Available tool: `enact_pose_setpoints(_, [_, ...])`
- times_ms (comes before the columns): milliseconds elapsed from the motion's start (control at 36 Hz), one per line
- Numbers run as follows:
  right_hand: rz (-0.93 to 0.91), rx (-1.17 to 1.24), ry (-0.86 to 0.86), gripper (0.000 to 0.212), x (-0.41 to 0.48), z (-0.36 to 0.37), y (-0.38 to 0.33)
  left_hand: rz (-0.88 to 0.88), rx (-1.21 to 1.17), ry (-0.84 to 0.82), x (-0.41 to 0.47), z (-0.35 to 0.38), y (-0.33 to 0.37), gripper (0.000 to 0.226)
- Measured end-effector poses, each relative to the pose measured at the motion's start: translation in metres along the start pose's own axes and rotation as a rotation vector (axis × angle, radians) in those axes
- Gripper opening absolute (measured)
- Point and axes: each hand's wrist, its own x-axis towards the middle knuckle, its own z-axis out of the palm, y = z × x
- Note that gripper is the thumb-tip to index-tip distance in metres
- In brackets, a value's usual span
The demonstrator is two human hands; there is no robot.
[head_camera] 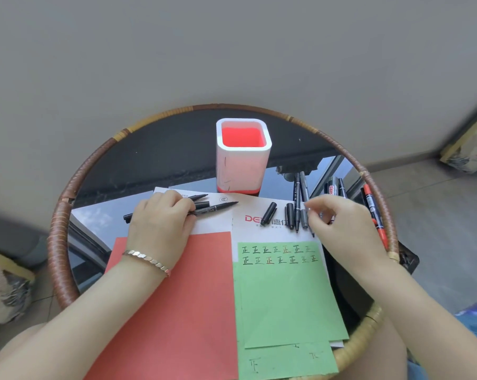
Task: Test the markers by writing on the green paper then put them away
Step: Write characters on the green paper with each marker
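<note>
The left hand (pixel 160 218) is gripping slim black markers (pixel 216 206) with curled fingers, far left of the green paper sheet (pixel 286 297), while the right hand (pixel 344 223) is bringing loosely curled fingertips (pixel 311 209) onto a grey marker (pixel 303 187); whether they are pinching it cannot be told.

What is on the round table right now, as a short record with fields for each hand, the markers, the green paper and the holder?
left hand: grips several thin black markers over the white printed sheet
right hand: fingers curled beside loose black and grey markers; grip unclear
green paper: two rows of handwritten test characters near its top edge
white square holder with red interior: upright, no markers visible inside
red paper sheet: flat, left of the green paper
red marker: lying right of the right hand
</note>
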Motion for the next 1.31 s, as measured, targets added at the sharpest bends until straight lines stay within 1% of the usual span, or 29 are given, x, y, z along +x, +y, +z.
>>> enact_pose_setpoints(56, [0.020, -0.055, -0.016, 0.019, 0.013, 0.000, 0.000, 0.003, -0.057, -0.005, -0.003, -0.006, 0.005, 0.021])
enact_pose_setpoints(111, [0.051, -0.106, -0.041, 0.021, 0.028, 0.001, -0.001, 0.056, -0.164, -0.038, -0.011, -0.012, 0.014, 0.029])
enact_pose_setpoints(194, [0.101, -0.183, -0.108, 0.021, 0.048, 0.008, -0.005, 0.149, -0.265, -0.152, -0.027, -0.019, 0.030, 0.030])
enact_pose_setpoints(306, [0.145, -0.345, -0.179, 0.022, 0.064, 0.019, -0.010, 0.204, -0.262, -0.236, -0.049, -0.016, 0.045, 0.041])
enact_pose_setpoints(361, [0.176, -0.377, -0.182, 0.024, 0.066, 0.023, -0.010, 0.221, -0.241, -0.266, -0.055, -0.012, 0.049, 0.049])
enact_pose_setpoints(472, [0.234, -0.308, -0.139, 0.027, 0.065, 0.027, -0.011, 0.229, -0.228, -0.306, -0.060, -0.002, 0.048, 0.059])
enact_pose_setpoints(556, [0.286, -0.120, -0.113, 0.034, 0.061, 0.022, -0.010, 0.243, -0.234, -0.310, -0.062, 0.002, 0.045, 0.061])
enact_pose_setpoints(611, [0.291, -0.049, -0.089, 0.034, 0.058, 0.016, -0.008, 0.240, -0.249, -0.293, -0.063, 0.004, 0.044, 0.060])
enact_pose_setpoints(750, [0.226, -0.068, -0.144, 0.022, 0.052, 0.018, -0.003, 0.233, -0.286, -0.259, -0.063, 0.006, 0.045, 0.060])
enact_pose_setpoints(861, [0.187, -0.139, -0.170, 0.030, 0.053, 0.024, -0.004, 0.225, -0.306, -0.264, -0.063, 0.005, 0.045, 0.061])
enact_pose_setpoints(972, [0.194, -0.211, -0.206, 0.039, 0.058, 0.028, -0.011, 0.221, -0.313, -0.274, -0.064, 0.005, 0.045, 0.061])
enact_pose_setpoints(1028, [0.202, -0.209, -0.222, 0.040, 0.060, 0.029, -0.013, 0.223, -0.306, -0.278, -0.064, 0.005, 0.045, 0.061])
enact_pose_setpoints(1083, [0.205, -0.130, -0.221, 0.037, 0.060, 0.026, -0.017, 0.229, -0.294, -0.286, -0.064, 0.005, 0.045, 0.060])
enact_pose_setpoints(1194, [0.237, 0.159, -0.183, 0.036, 0.047, 0.012, -0.025, 0.224, -0.303, -0.284, -0.064, 0.006, 0.045, 0.060])
enact_pose_setpoints(1222, [0.244, 0.240, -0.177, 0.033, 0.042, 0.009, -0.027, 0.221, -0.310, -0.281, -0.064, 0.006, 0.045, 0.060])
enact_pose_setpoints(1278, [0.275, 0.432, -0.152, 0.022, 0.030, 0.005, -0.028, 0.218, -0.315, -0.279, -0.063, 0.006, 0.045, 0.060])
enact_pose_setpoints(1306, [0.296, 0.530, -0.127, 0.021, 0.023, 0.005, -0.029, 0.216, -0.316, -0.282, -0.063, 0.006, 0.045, 0.061])
